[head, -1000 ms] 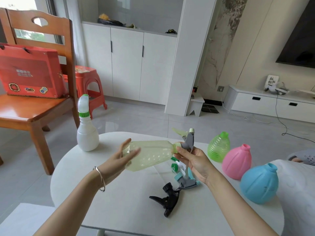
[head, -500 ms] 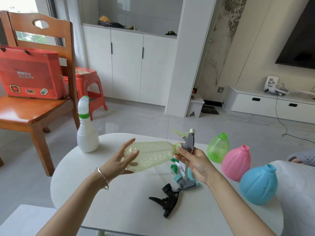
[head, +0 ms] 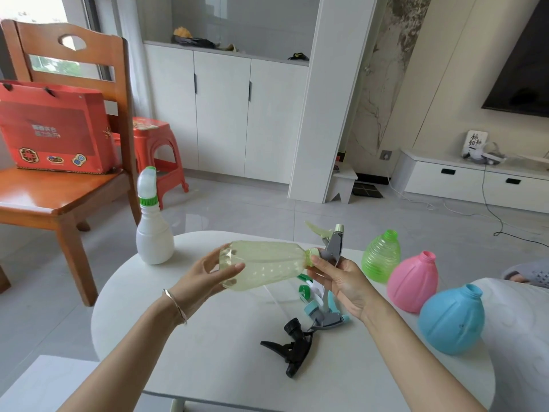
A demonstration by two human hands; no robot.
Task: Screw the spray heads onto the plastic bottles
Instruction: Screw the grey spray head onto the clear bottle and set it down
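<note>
A pale yellow-green bottle [head: 264, 263] lies sideways in the air above the white round table [head: 208, 346]. My left hand [head: 205, 278] grips its base. My right hand [head: 338, 281] pinches the collar of the grey spray head [head: 334, 246] sitting on the bottle's neck, its light green trigger pointing up. On the table lie a black spray head [head: 292, 346], a teal and grey one [head: 325, 315] and a green and white one [head: 306, 288]. Open-necked green [head: 381, 257], pink [head: 413, 282] and blue [head: 451, 319] bottles stand at the right.
A white bottle [head: 154, 230] with a white and green spray head stands at the table's far left. A wooden chair [head: 59, 179] holding a red box is at the left, a red stool [head: 157, 150] behind it. White fabric [head: 520, 337] covers the right edge.
My left hand has shifted its hold on the bottle's base, fingers closing round it. The right hand has stayed on the spray head's collar.
</note>
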